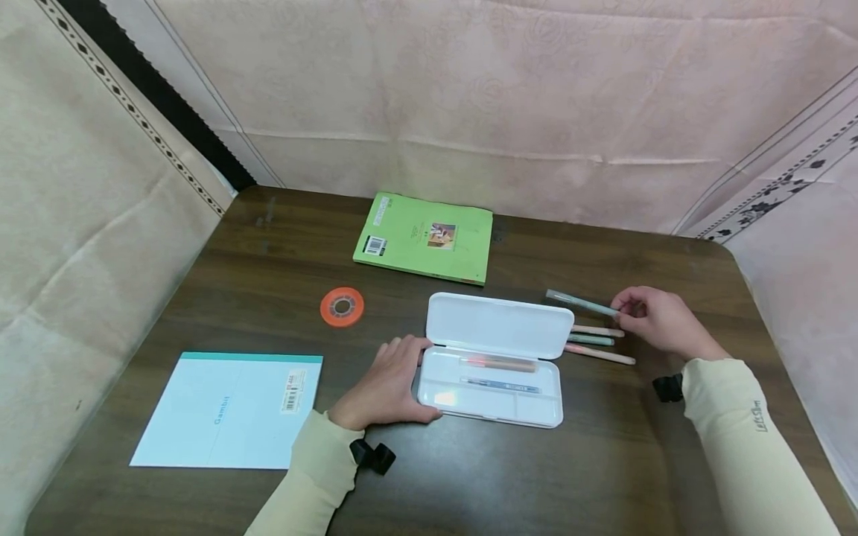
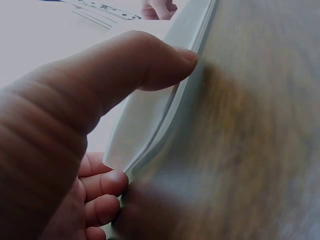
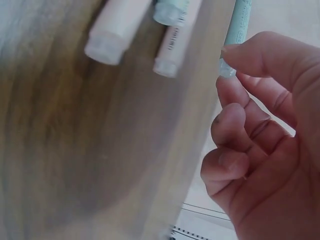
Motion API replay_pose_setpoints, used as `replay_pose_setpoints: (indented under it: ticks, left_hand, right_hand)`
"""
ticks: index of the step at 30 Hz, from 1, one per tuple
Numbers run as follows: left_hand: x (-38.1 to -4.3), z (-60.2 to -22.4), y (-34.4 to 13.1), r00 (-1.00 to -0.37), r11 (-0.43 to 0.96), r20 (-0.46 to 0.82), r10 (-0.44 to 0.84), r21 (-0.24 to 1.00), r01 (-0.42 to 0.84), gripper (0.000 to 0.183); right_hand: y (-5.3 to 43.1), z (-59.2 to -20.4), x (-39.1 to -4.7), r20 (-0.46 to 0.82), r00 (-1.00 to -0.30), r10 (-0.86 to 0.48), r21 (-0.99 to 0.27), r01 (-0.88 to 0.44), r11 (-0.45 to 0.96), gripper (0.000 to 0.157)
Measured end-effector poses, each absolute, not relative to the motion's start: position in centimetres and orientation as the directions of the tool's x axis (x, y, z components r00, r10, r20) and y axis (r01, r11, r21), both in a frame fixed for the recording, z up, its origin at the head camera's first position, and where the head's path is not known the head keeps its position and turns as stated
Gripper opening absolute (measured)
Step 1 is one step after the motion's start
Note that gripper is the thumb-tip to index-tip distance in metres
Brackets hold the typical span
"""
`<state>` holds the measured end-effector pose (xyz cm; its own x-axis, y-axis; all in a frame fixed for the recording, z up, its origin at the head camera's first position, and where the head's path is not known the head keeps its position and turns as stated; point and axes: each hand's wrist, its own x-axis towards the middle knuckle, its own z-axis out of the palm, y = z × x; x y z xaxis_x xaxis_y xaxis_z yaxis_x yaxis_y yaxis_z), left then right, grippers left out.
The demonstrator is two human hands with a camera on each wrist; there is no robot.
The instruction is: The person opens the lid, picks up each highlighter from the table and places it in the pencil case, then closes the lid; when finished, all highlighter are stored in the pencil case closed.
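A white pencil case (image 1: pixel 499 325) lies with its lid folded back. My left hand (image 1: pixel 392 383) grips its left end; in the left wrist view the thumb lies over the front rim of the case (image 2: pixel 142 125) and the fingers curl at the corner. Inside are a pinkish pen (image 1: pixel 499 364) and a blue-marked pen (image 1: pixel 503 385). To the right, my right hand (image 1: pixel 660 320) pinches the end of a light blue-green pen (image 1: pixel 579 301) between thumb and index finger. Just below that hand lie two pinkish pens (image 1: pixel 603 355) and a green pen (image 1: pixel 592 340), pointing toward the case.
Behind the case lies a green book (image 1: pixel 415 238). An orange tape roll (image 1: pixel 342 307) is left of the lid. A light blue notebook (image 1: pixel 234 409) occupies the table's left front. Pale cloth (image 1: pixel 469 89) hangs along the back and sides of the brown table (image 1: pixel 523 484).
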<state>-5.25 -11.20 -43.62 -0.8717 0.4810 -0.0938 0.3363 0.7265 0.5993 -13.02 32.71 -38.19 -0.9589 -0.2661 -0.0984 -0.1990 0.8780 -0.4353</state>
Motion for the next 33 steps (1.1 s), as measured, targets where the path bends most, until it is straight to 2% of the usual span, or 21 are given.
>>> replay_pose_setpoints:
  ticks: [9,16,33]
  left_hand:
    - [-5.2,-43.8,-11.2,-0.876,0.732,-0.095,0.473,0.596,0.33,0.091]
    - [-5.3,-43.8,-11.2,-0.874,0.734,-0.092,0.477,0.589,0.338,0.092]
    - [-5.3,-43.9,-11.2,-0.875,0.729,-0.097,0.475,0.599,0.33,0.093]
  right_hand:
    - [32.6,-35.7,-11.9,0.036,-0.959,-0.281,-0.386,-0.273,0.881,0.011]
    - [31.4,-33.4,-11.0,0.134,-0.933,-0.335,-0.366,-0.361,0.858,0.013]
    - [25.7,-31.3,-8.4,0.221,-0.849,-0.48,-0.308,-0.528,0.791,0.019]
